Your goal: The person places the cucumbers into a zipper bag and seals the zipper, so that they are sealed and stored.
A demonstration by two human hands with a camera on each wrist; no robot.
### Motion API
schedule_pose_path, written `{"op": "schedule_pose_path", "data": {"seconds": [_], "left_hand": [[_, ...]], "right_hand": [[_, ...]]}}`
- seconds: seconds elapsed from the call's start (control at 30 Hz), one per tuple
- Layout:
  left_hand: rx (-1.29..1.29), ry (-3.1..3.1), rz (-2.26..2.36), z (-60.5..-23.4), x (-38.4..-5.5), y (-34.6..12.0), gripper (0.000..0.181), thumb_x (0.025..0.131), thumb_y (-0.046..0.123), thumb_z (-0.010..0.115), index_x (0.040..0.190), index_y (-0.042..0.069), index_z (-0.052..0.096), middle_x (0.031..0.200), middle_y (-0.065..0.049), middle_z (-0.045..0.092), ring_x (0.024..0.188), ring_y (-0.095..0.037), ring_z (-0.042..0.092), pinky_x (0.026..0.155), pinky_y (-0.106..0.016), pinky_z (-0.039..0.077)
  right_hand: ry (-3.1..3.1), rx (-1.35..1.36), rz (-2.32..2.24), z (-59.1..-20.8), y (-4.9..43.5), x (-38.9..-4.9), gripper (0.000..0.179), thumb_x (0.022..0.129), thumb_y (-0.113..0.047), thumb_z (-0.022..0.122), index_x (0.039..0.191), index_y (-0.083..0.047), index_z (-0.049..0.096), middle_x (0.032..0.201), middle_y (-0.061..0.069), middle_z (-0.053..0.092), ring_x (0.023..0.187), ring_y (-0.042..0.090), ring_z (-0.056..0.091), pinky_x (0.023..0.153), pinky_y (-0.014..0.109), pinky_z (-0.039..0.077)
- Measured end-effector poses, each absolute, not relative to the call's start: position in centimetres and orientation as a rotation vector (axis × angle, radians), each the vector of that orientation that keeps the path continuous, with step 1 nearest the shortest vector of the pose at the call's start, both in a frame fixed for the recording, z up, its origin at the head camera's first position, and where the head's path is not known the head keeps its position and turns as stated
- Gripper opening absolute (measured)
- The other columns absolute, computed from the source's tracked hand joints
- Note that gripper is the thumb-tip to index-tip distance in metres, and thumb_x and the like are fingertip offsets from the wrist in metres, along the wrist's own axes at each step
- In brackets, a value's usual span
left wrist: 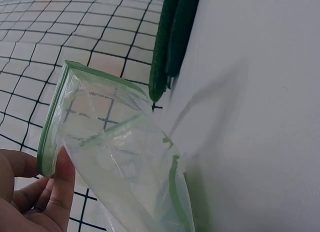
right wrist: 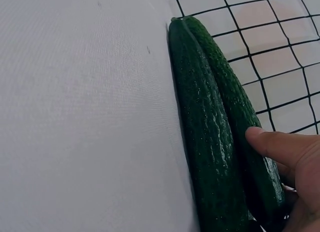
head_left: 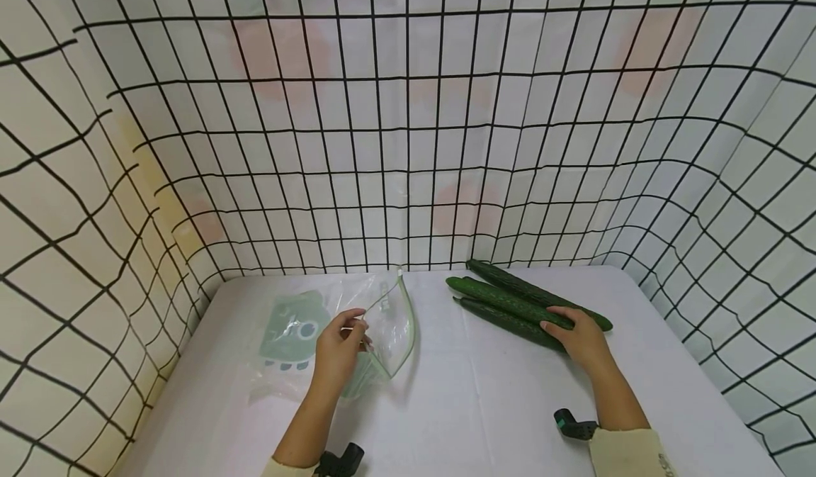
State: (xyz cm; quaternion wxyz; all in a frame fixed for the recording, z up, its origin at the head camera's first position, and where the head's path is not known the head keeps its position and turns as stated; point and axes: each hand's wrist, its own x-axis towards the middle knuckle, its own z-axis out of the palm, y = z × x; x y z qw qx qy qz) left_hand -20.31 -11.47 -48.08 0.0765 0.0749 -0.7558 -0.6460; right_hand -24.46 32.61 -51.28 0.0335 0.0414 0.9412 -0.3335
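Observation:
A clear plastic zip bag [head_left: 293, 332] with a green dinosaur-like print lies at the left of the table. Its green-edged mouth stands spread apart, and my left hand [head_left: 339, 353] pinches the near side of that rim. The left wrist view shows the bag's green zip strip [left wrist: 51, 122] between thumb and fingers. Over on the right, several long dark green cucumbers lie side by side at a slant. My right hand [head_left: 583, 339] grips the middle cucumber [head_left: 503, 298] near its right end. In the right wrist view, the thumb presses on this cucumber [right wrist: 240, 104], beside another cucumber [right wrist: 200, 122].
A white cloth covers the table [head_left: 459, 406]. Black wire grid [head_left: 408, 151] walls rise behind it and on both sides, with pale sheeting behind them. A black wrist device [head_left: 341, 461] sits at the left wrist and another black device [head_left: 576, 426] at the right.

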Motion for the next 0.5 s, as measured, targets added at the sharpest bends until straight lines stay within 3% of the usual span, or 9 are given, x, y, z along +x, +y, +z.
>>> {"op": "schedule_pose_path", "data": {"seconds": [0.5], "left_hand": [[0.232, -2.263, -1.933, -48.0, -20.3, -11.59, 0.029, 0.098, 0.007, 0.057, 0.126, 0.002, 0.066, 0.1, -0.012, 0.062, 0.075, -0.016, 0.066, 0.066, -0.025, 0.061]], "right_hand": [[2.946, 0.07, -1.005, -51.01, 32.19, -24.18, 0.065, 0.101, -0.05, 0.056, 0.151, -0.01, 0.043, 0.158, 0.033, 0.031, 0.139, 0.059, 0.032, 0.106, 0.074, 0.034]]}}
